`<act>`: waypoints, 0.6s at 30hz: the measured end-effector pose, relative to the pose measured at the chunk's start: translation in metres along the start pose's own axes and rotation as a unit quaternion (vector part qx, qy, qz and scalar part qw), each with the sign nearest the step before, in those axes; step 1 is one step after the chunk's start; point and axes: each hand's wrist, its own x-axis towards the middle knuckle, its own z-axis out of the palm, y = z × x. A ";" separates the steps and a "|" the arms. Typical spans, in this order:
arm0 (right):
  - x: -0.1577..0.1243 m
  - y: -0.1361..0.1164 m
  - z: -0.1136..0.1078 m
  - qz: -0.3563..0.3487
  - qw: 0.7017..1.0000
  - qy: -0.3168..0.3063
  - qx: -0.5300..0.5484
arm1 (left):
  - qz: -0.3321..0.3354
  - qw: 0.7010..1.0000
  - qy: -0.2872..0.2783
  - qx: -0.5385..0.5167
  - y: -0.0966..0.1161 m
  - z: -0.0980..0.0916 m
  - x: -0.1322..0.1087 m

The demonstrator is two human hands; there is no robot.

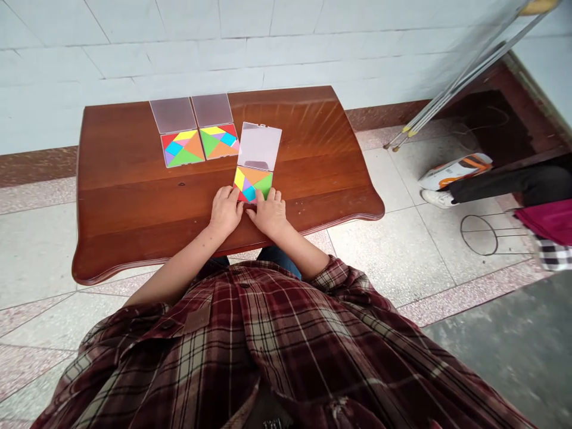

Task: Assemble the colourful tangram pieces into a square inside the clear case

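A tangram case (236, 186) lies unfolded near the table's front edge, its clear lid (260, 146) laid back away from me. Coloured tangram pieces fill the tray, among them an orange triangle (253, 174) and a yellow piece (240, 177). My left hand (226, 210) rests at the tray's lower left corner, fingers stretched forward. Over the lower right part lies my right hand (269, 211), its fingers apart and touching the pieces by the green one (265, 182). The hands partly hide the tray's near edge.
Two more unfolded tangram cases, a left one (182, 148) and a right one (220, 141), lie farther back on the wooden table (129, 196). A tiled wall (179, 59) stands behind. Rightward are crutches (440, 98), a wire ring frame (479, 235) and a seated person's leg (487, 185).
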 end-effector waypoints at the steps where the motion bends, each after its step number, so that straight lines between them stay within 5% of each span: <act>1: -0.004 -0.002 0.001 -0.007 1.000 -0.002 -0.001 | 0.001 1.000 0.002 -0.004 0.001 0.001 -0.006; 12: -0.029 0.013 0.003 -0.103 0.992 -0.026 0.068 | -0.065 0.998 -0.001 -0.026 -0.005 -0.013 -0.066; 18: -0.015 0.024 -0.005 -0.089 0.990 -0.021 0.107 | -0.059 0.998 0.011 -0.029 -0.009 -0.013 -0.064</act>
